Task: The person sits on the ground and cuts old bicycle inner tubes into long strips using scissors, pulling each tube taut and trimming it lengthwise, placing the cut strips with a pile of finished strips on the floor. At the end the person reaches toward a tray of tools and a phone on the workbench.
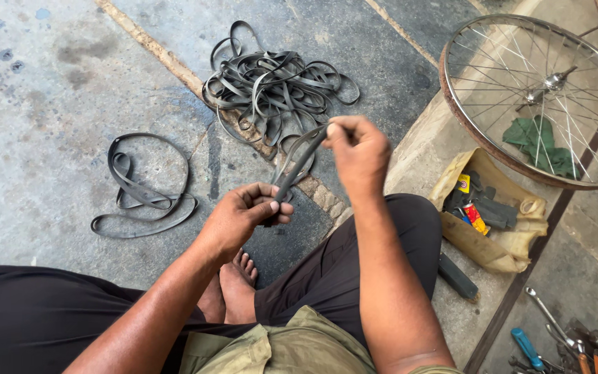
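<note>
Olive-green cloth (292,346) bunched at the person's waist lies nearest the viewer, with dark trouser legs (340,263) spread to either side and bare feet (233,284) between them on the concrete floor (50,90). Left hand (243,216), fingers curled shut, pinches the lower end of a black rubber strip (300,161); right hand (358,149), likewise closed, grips the strip's upper end, so that the strip runs taut and slanted between the two hands above the knees. Beyond the hands, a tangled heap of similar rubber bands (271,86) rests on the floor across a pale seam. One loose looped band (143,188) lies apart toward the floor's left side. At upper right, a spoked bicycle wheel rim (538,97) lies flat on a raised step, with a green rag (538,142) beneath its spokes. An open tan pouch (489,215) of small items sits just beside the rim. Hand tools (555,339) occupy the lower right corner.
</note>
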`<move>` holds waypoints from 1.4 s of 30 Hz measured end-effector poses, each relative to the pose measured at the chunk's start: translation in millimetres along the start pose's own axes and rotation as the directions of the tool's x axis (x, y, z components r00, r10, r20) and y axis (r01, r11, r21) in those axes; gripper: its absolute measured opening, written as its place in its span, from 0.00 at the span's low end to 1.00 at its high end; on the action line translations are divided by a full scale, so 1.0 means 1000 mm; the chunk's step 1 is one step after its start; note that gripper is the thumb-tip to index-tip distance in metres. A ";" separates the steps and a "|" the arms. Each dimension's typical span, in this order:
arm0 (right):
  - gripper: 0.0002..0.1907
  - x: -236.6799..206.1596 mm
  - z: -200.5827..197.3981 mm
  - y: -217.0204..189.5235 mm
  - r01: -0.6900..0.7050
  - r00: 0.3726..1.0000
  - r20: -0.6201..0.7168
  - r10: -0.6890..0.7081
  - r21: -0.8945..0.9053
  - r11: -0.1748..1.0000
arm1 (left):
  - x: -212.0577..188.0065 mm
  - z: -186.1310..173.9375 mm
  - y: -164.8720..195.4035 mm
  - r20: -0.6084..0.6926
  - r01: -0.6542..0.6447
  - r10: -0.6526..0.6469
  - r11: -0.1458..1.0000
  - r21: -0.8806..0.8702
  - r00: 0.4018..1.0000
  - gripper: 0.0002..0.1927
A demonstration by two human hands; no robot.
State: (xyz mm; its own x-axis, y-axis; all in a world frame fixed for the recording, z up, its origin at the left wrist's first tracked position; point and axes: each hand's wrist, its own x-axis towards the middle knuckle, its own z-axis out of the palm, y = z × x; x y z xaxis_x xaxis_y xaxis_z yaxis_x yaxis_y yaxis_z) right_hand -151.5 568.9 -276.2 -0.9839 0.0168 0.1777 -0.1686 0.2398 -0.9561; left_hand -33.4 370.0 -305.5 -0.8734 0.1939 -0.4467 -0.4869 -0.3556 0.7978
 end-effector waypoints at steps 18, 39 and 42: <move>0.04 0.012 -0.017 0.017 -0.050 0.999 -0.001 0.052 0.313 0.949 | -0.003 -0.003 0.011 -0.050 -0.076 0.089 0.973 0.220 0.995 0.07; 0.07 0.009 -0.009 0.005 -0.171 0.964 0.202 0.173 -0.028 0.985 | 0.006 0.017 -0.001 0.051 -0.077 0.077 0.997 -0.016 0.996 0.12; 0.10 0.006 -0.004 -0.003 -0.196 0.936 0.257 0.239 -0.182 0.963 | 0.006 0.020 0.002 0.052 -0.114 0.115 0.993 -0.012 0.992 0.13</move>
State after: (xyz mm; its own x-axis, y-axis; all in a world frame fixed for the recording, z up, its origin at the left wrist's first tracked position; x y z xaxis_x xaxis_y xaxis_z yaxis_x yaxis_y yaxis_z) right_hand -156.5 572.4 -271.0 -0.9767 -0.1760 -0.1224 0.0415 0.4048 -0.9135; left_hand -39.4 388.3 -298.6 -0.9226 0.1988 -0.3307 -0.3839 -0.3862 0.8387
